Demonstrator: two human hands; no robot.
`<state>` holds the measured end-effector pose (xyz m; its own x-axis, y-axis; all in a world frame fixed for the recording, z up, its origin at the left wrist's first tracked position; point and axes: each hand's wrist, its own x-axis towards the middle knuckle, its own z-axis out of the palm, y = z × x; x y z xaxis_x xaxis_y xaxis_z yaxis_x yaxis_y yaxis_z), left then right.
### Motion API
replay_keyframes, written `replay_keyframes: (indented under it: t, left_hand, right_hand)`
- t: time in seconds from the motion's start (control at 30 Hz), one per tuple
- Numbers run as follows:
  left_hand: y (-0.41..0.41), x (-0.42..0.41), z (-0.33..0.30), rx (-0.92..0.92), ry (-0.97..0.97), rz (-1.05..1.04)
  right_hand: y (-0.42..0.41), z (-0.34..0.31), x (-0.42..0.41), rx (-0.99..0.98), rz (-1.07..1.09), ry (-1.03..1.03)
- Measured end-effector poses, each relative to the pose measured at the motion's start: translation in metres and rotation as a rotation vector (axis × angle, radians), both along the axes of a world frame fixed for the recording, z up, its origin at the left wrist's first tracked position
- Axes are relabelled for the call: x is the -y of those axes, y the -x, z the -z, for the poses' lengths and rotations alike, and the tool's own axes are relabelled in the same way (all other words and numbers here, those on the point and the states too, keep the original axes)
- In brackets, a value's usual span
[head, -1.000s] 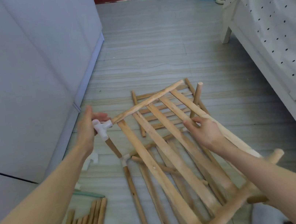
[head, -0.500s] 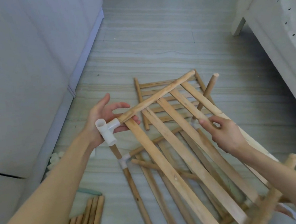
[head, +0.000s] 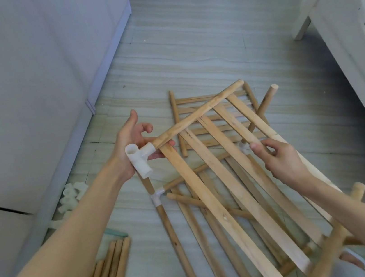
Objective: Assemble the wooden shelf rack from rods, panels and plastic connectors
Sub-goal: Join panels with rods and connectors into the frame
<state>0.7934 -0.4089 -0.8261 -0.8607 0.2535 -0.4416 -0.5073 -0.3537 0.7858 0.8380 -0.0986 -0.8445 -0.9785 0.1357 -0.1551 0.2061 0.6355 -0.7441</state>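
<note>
We are holding a slatted wooden panel point(head: 239, 191) tilted across the middle of the frame, its long slats running from the upper centre down toward the lower right. Its pale top rod point(head: 199, 113) is slanting from the upper right down to the left, ending in a white plastic connector point(head: 140, 158) whose open sockets are facing up-left and down. The wood is looking light and raw, the four flat slats wider than the round end rods.

Our left hand point(head: 130, 143) is lying relaxed under that corner, palm up, fingers spread and straight, cradling the connector without curling round it. Our right hand point(head: 279, 159), at centre right, is pinching one of the slats between thumb and fingers.

Beneath the panel, a part-built frame point(head: 164, 212) is lying flat on the striped floor point(head: 197, 41), and a second slatted panel point(head: 186, 104) is lying beyond it. A bundle of spare rods point(head: 109, 275) is sitting at the lower left, with loose white connectors point(head: 72, 197) by the cabinet point(head: 25, 78).
</note>
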Motion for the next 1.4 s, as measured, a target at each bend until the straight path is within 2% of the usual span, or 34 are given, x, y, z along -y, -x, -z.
replay_keyframes:
  t: [0.4, 0.43, 0.5, 0.57, 0.6, 0.67, 0.73, 0.83, 0.87, 0.9, 0.97, 1.03, 1.13, 1.2, 1.27, 1.3, 1.4]
  left_hand:
    - [0.001, -0.002, 0.002, -0.04, 0.081, 0.094]
    - [0.002, -0.001, 0.002, -0.037, 0.079, 0.092]
    - [0.001, 0.0, 0.005, -0.033, 0.071, 0.081]
    - [-0.001, 0.003, 0.009, -0.033, 0.061, 0.06]
    - [-0.003, 0.005, 0.01, -0.038, 0.055, 0.048]
    - [-0.008, 0.008, 0.014, -0.047, 0.054, 0.023]
    - [-0.013, 0.011, 0.014, -0.048, 0.074, -0.013]
    - [-0.021, 0.013, 0.017, -0.055, 0.112, -0.083]
    - [-0.025, 0.013, 0.019, -0.065, 0.117, -0.101]
    - [-0.028, 0.014, 0.02, -0.08, 0.122, -0.115]
    - [-0.032, 0.016, 0.022, -0.112, 0.138, -0.135]
    - [-0.037, 0.019, 0.023, -0.132, 0.134, -0.153]
    - [-0.041, 0.018, 0.026, -0.149, 0.108, -0.172]
    - [-0.043, 0.014, 0.028, -0.165, 0.132, -0.169]
    - [-0.045, 0.011, 0.031, -0.17, 0.163, -0.159]
    - [-0.046, 0.01, 0.032, -0.175, 0.185, -0.138]
    - [-0.054, 0.015, 0.033, -0.231, 0.278, -0.026]
  right_hand:
    - [-0.008, -0.006, 0.01, -0.073, -0.057, -0.346]
    - [-0.013, -0.011, 0.012, -0.144, -0.061, -0.409]
    - [-0.025, -0.026, 0.025, -0.421, -0.083, -0.486]
    - [-0.044, -0.041, 0.049, -0.663, -0.256, -0.397]
    - [-0.056, -0.043, 0.065, -0.705, -0.395, -0.32]
    - [-0.082, -0.035, 0.101, -0.635, -0.627, -0.26]
    - [-0.101, -0.011, 0.138, -0.369, -0.739, -0.334]
    - [-0.099, 0.037, 0.175, 0.196, -0.667, -0.452]
    - [-0.093, 0.054, 0.179, 0.303, -0.629, -0.514]
    - [-0.085, 0.069, 0.179, 0.333, -0.566, -0.58]
    - [-0.064, 0.092, 0.171, 0.216, -0.363, -0.8]
    - [-0.056, 0.109, 0.159, 0.132, -0.225, -0.839]
    - [-0.058, 0.13, 0.147, 0.224, -0.407, -0.753]
    - [-0.056, 0.136, 0.146, 0.214, -0.458, -0.897]
    - [-0.052, 0.139, 0.146, 0.298, -0.443, -1.049]
    - [-0.054, 0.143, 0.146, 0.281, -0.463, -1.055]
    - [-0.055, 0.14, 0.155, 0.208, -0.461, -0.876]
